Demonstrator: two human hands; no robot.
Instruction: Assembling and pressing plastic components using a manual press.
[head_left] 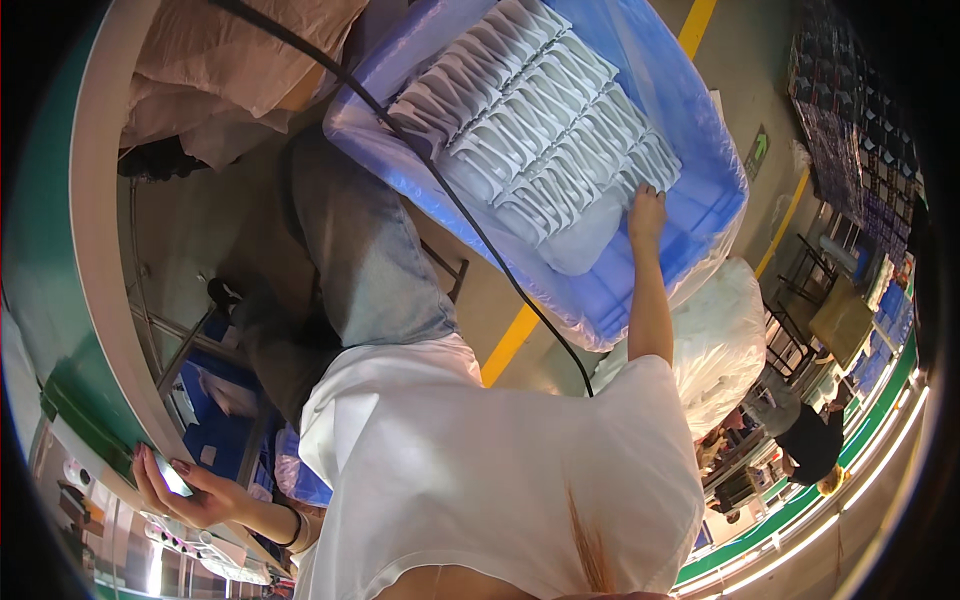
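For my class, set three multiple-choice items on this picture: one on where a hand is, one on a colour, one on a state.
1. Where is the right hand?
A. on the white moulded parts in the crate
B. on the floor
C. on the black cable

2. What colour is the crate?
A. red
B. blue
C. yellow

3. How are the white moulded parts arranged?
A. scattered loose on the floor
B. packed in rows inside the crate
C. stacked on the green table

Answers:
1 A, the hand rests at the edge of the parts.
2 B, its walls show blue under clear plastic lining.
3 B, they stand side by side in rows.
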